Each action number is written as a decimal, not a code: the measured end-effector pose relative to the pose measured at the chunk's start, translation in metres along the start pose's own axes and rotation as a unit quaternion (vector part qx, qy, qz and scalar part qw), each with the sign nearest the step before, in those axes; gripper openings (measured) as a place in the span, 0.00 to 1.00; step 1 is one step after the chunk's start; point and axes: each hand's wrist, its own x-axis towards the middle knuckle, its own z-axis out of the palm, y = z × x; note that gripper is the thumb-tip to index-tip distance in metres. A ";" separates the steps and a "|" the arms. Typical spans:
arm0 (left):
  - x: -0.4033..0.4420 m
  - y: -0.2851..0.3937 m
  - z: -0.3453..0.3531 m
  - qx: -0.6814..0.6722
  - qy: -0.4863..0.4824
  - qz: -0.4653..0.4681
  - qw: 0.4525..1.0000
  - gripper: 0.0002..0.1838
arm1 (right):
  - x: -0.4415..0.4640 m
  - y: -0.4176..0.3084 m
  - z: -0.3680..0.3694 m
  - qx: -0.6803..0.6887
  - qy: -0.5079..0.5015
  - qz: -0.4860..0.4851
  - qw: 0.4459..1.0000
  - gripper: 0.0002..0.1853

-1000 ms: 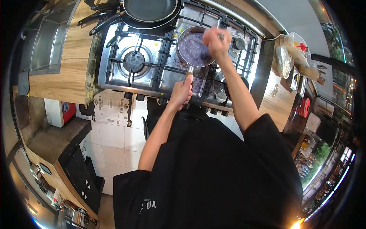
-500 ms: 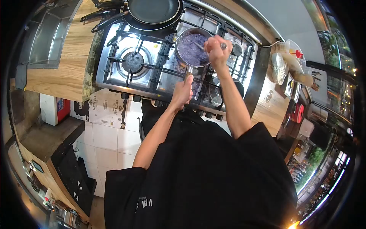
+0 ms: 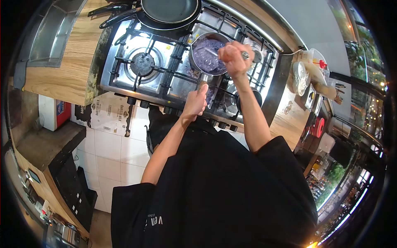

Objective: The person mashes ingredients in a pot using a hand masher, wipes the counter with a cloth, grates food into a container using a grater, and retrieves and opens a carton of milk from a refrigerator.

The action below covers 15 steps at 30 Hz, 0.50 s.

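A small metal saucepan [image 3: 193, 61] stands on the stove grate, holding a purple, bubbly mixture [image 3: 206, 53]. My left hand [image 3: 195, 102] is closed around the pan's handle [image 3: 204, 78], which points toward my body. Over the pan's right edge, my right hand [image 3: 235, 58] is wrapped round a metal utensil [image 3: 245, 55]. The utensil's thin shaft slants down left into the purple mixture, and its lower end is hard to make out.
Stacked black frying pans [image 3: 170, 11] sit at the stove's back left, above a bare burner [image 3: 142, 64]. A dark round pan [image 3: 253, 97] is near my right forearm. Plates and containers [image 3: 301, 76] stand on the right counter; a wooden counter [image 3: 68, 62] lies left.
The view has shifted, so the stove sits slightly lower. My right hand has moved with the utensil over the pan, while my left hand has stayed on the handle.
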 end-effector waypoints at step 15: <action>0.001 0.001 -0.002 0.033 0.008 0.008 0.999 0.27 | -0.015 0.021 0.000 -0.234 -0.029 -0.218 0.947 0.15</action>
